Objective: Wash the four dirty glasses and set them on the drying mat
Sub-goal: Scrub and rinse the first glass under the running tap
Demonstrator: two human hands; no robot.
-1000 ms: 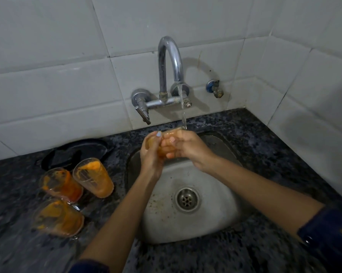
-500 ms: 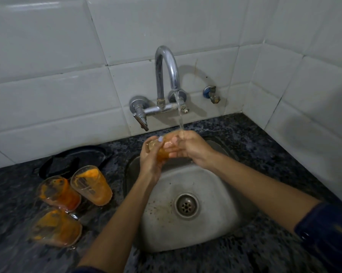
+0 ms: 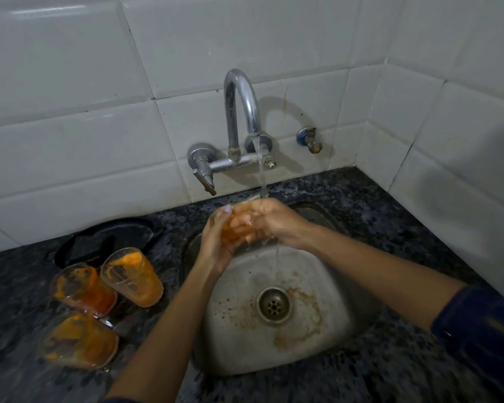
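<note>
My left hand grips an orange-stained glass over the steel sink, under the running tap. My right hand is curled around the glass from the right, its fingers on the mouth end, and water runs over it. Most of the glass is hidden by both hands. Three more dirty glasses stand on the counter left of the sink: one nearest the sink, one to its left, and one in front.
A dark mat or tray lies on the black speckled counter behind the three glasses. White tiled walls close off the back and right. A small blue valve sticks out of the wall right of the tap.
Both hands stay at the glass under the stream, shifting slightly around it. The view has tilted up a little, so everything sits lower in frame.
</note>
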